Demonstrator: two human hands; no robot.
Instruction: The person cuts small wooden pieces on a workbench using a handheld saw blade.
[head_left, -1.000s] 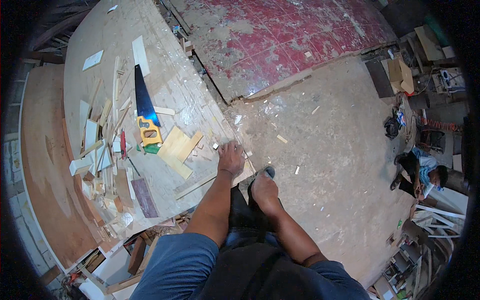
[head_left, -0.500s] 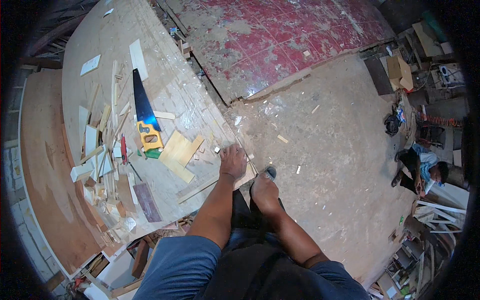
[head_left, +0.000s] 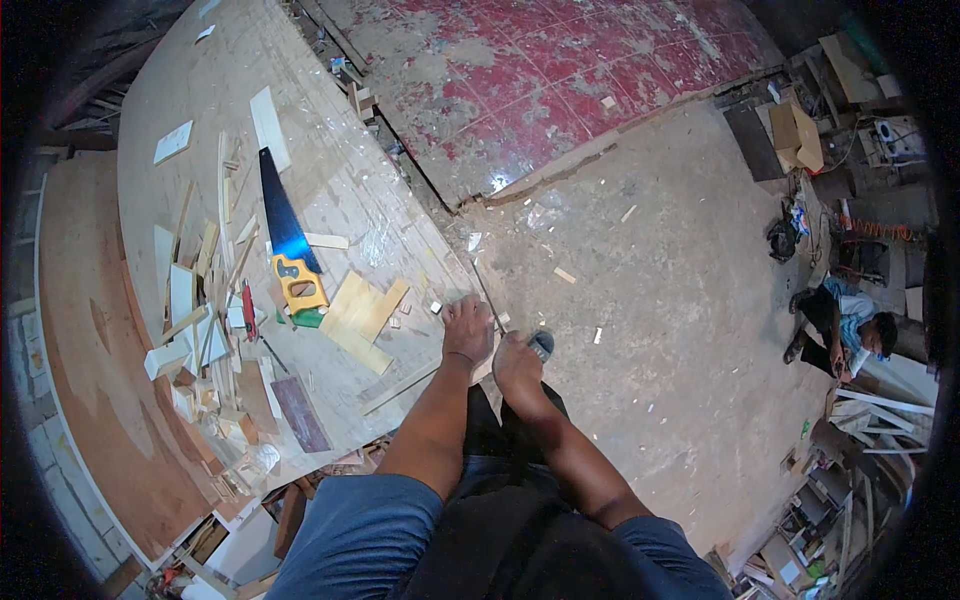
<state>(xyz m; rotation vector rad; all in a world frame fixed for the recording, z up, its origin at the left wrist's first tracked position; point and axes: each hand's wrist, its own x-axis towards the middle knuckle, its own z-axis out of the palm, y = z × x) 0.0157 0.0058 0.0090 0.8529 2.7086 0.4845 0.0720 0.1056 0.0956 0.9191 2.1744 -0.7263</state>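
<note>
At the right edge of the workbench [head_left: 400, 240], my left hand [head_left: 468, 330] presses down with bent fingers on a pale wooden strip [head_left: 402, 388]. The strip runs under my wrist. Close to its right, just past the bench edge, my right hand [head_left: 518, 366] is closed in a fist; what it grips is hidden. A small white block [head_left: 436, 307] lies by my left fingertips. Left of my hands are flat pale wood pieces [head_left: 362, 315] and a handsaw [head_left: 292, 240] with a dark blade and yellow handle.
Offcuts [head_left: 200, 330], a red-handled tool [head_left: 248, 310] and a purple-brown board [head_left: 298, 413] lie on the bench's left. A grey shoe [head_left: 541, 346] shows on the concrete floor [head_left: 660, 330]. A person [head_left: 845, 325] sits at far right near stacked scrap. Red tiles [head_left: 590, 70] lie beyond.
My right hand has shifted slightly left and up, nearer my left hand, exposing more of the shoe. My left hand keeps its place on the strip. The view has shifted slightly.
</note>
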